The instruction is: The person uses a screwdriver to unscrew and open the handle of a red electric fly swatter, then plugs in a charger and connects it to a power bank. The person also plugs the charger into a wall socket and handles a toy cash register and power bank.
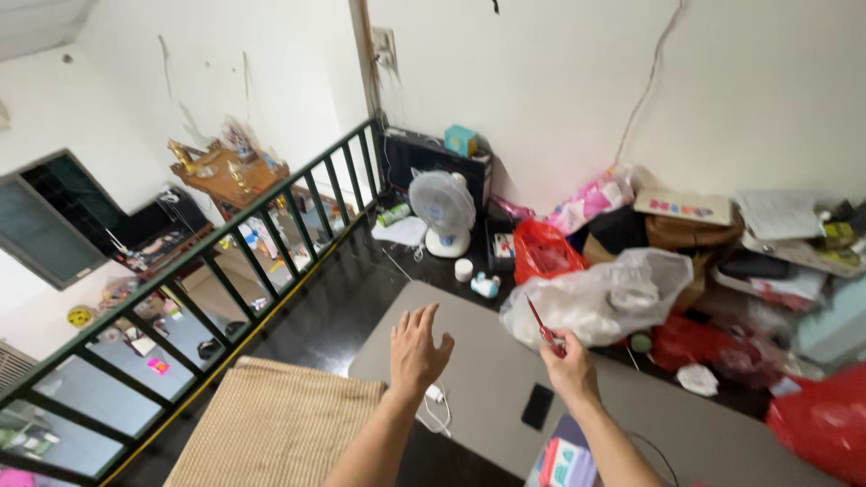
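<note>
Left hand (417,350) hovers spread open above the grey flat surface (487,361), right hand (570,362) grips slim red-handled scissors (543,326) beside a clear crumpled plastic bag (604,302).

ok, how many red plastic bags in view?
3, maybe more hidden in the clutter: one red bag behind the desk by the fan, one right of the clear bag, one at the lower right edge.
</note>
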